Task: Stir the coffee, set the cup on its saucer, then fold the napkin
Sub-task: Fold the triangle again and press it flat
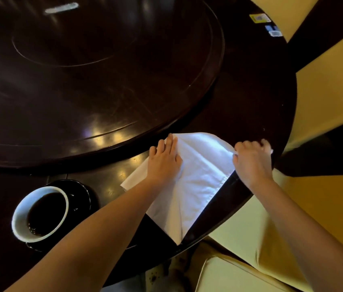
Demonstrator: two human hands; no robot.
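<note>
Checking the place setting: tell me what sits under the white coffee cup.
A dark glossy saucer lies under the white coffee cup, its rim showing on the far and right sides. The cup covers the saucer's centre, so that cannot be seen.

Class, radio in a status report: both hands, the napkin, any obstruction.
Left hand flat on white cloth napkin. Right hand gripping its far corner. White coffee cup on black saucer, clear.

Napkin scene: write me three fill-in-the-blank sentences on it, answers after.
1. The left hand lies ___ on the white napkin.
2. The right hand grips the napkin's ___ corner.
3. The cup of coffee stands on a ___ saucer.

Answers: flat; right; black
</note>
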